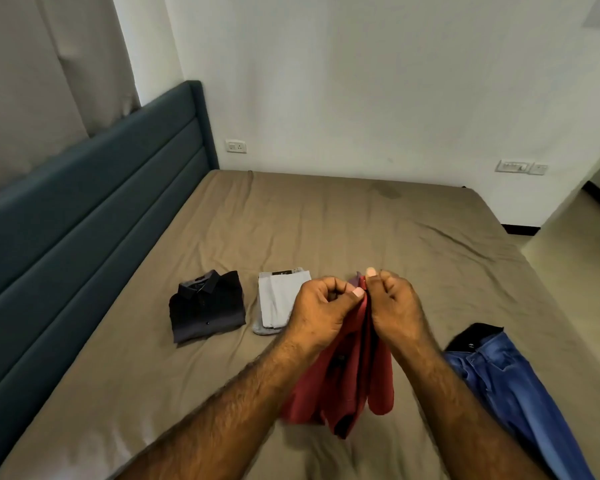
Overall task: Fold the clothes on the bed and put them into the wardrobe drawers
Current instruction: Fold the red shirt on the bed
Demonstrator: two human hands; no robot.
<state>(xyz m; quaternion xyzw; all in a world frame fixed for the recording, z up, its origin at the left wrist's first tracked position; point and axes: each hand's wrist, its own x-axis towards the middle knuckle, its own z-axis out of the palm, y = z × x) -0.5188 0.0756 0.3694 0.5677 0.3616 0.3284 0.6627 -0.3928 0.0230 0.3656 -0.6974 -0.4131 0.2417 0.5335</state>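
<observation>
Red shirt (pixel 347 372) hangs bunched over the bed (pixel 326 230), pinched at its top edge by left hand (pixel 323 306) and right hand (pixel 394 303), grips closed. Folded black shirt (pixel 207 304) and grey trousers (pixel 279 301) lie flat beyond; blue denim jeans (pixel 510 386) sprawl unfolded at right.

Bed (pixel 361 223): I see a wide mattress under a creased olive-brown sheet, with a teal padded headboard (pixel 84 209) along its left side.
Black shirt (pixel 207 304): folded, collar up, lying flat on the sheet at left of centre.
Pale grey garment (pixel 278 303): folded, just right of the black shirt, apart from it.
Blue jeans (pixel 510 389): unfolded, lying on the sheet at the right, one leg running toward the near edge.
Red garment (pixel 347 386): lower part appears to rest on the sheet at centre front; I cannot confirm contact.
Sheet stain (pixel 388 192): a dark patch near the far edge.
</observation>
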